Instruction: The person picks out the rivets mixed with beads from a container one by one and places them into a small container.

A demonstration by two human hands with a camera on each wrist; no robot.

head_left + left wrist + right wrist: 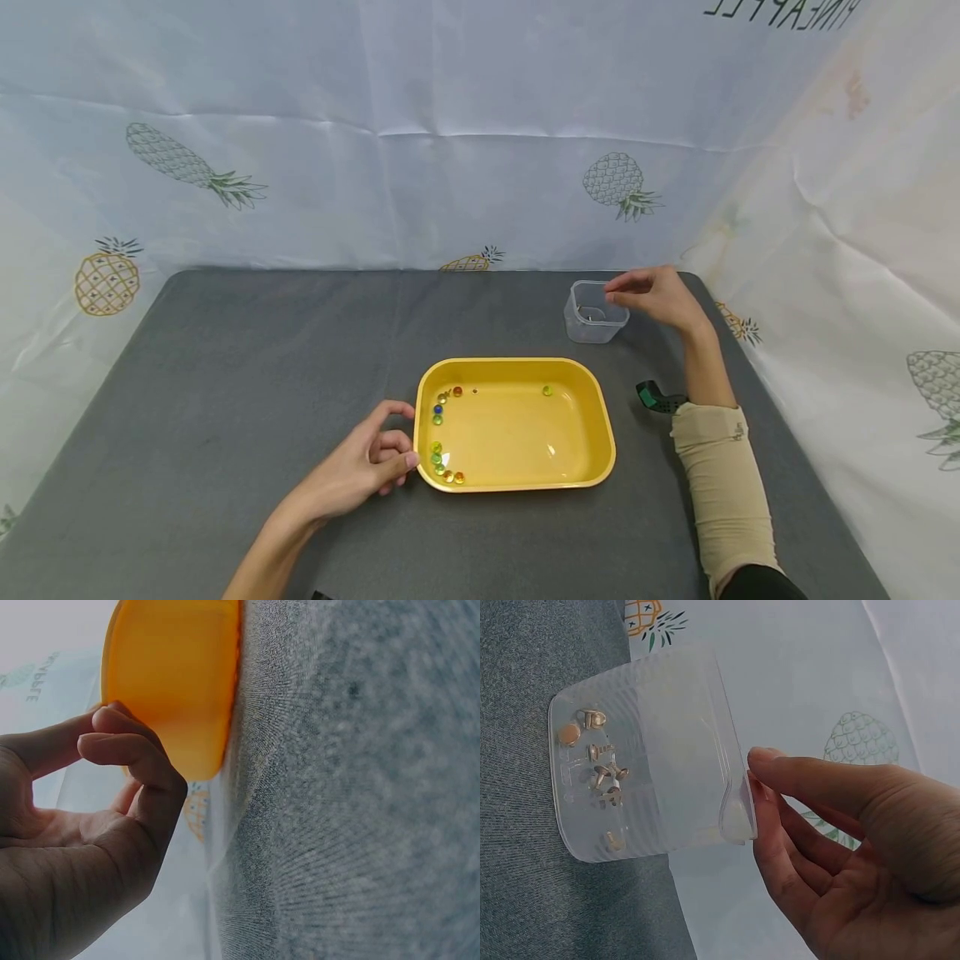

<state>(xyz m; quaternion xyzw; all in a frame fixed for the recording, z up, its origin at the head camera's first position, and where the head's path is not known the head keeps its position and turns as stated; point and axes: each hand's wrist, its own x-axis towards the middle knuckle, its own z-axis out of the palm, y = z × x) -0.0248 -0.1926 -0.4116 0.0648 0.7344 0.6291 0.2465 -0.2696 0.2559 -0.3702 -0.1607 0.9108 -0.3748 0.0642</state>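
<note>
My left hand (356,467) touches the left rim of a yellow tray (517,485) with thumb and index finger; its other fingers are bent. Along the tray's left side lie several glass marbles (437,420), with one green marble (547,390) near the far wall. A small brass-coloured piece (475,391) lies near that wall. Over the rim of a clear plastic container (682,735), my right hand (656,296) has its thumb and fingertips close together. Whether something small is between them is hidden. Several brass-coloured studs (611,772) lie in the container's bottom.
A black and green strap-like device (654,397) is beside the right forearm. The grey tabletop (262,358) ends at the back against a pineapple-print cloth (480,75). A small dark object (321,596) shows at the bottom edge.
</note>
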